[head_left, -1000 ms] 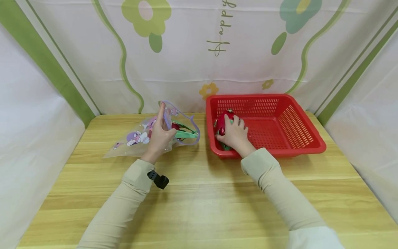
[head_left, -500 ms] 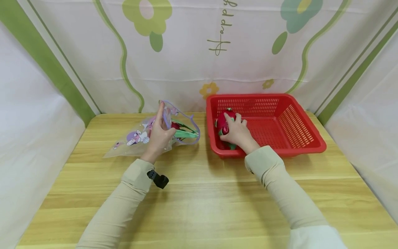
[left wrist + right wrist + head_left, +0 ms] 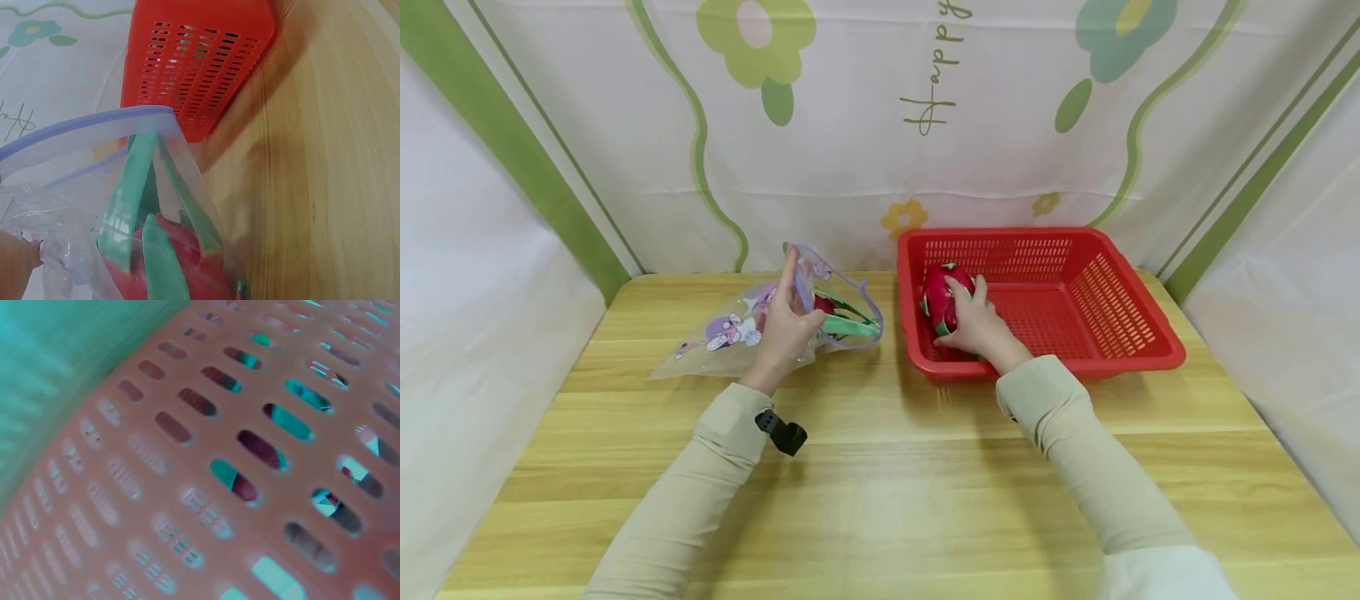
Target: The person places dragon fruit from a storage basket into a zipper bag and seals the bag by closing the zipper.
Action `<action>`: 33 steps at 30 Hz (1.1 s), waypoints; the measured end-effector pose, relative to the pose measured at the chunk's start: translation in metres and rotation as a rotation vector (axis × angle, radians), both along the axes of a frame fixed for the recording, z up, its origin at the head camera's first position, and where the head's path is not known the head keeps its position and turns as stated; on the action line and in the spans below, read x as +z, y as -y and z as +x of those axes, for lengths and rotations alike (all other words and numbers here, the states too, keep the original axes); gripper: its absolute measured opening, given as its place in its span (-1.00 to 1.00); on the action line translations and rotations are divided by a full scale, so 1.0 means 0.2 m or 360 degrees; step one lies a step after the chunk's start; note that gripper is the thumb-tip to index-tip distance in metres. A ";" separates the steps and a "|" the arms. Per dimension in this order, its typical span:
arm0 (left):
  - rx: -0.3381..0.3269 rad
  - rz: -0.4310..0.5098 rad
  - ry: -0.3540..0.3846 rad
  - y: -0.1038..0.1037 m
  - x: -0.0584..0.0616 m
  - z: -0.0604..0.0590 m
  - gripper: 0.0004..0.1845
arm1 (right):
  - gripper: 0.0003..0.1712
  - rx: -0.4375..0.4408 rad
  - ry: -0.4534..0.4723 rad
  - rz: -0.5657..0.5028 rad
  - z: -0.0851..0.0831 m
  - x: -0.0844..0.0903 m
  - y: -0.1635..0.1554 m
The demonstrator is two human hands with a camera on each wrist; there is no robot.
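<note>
The left arm reaches forward from seven o'clock across the wooden surface (image 3: 865,467), wrist bent upward. The left hand (image 3: 784,327) pinches the purple rim of a clear printed bag (image 3: 752,327), holding its mouth open toward three o'clock; a dragon fruit (image 3: 169,259) already lies inside it. At two o'clock from that grip stands the red basket (image 3: 1120,300). The right arm comes in from five o'clock over the basket's near rim. The right hand (image 3: 979,323) has its fingers curled around a second dragon fruit (image 3: 938,296), in the basket's left end.
</note>
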State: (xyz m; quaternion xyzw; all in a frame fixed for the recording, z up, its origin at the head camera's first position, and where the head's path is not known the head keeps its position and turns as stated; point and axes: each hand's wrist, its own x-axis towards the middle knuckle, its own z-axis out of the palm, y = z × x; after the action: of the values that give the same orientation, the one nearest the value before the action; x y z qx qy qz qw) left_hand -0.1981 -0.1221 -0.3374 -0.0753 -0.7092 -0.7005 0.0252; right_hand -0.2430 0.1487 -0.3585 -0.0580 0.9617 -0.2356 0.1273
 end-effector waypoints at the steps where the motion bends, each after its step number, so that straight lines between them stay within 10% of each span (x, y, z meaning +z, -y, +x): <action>1: 0.0002 -0.0001 0.0002 0.00 0.00 0.00 0.08 | 0.22 -0.0003 0.0004 -0.0007 0.00 0.00 0.00; 33: 0.0002 0.0060 -0.0014 0.00 0.00 0.00 0.05 | 0.21 -0.0078 -0.0032 0.0080 -0.02 -0.01 -0.01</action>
State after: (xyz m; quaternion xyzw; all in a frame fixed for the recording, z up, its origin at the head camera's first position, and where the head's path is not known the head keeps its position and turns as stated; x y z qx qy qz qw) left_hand -0.1985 -0.1223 -0.3369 -0.0775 -0.6958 -0.7134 0.0302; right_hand -0.2474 0.1514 -0.3602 -0.0336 0.9697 -0.2139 0.1133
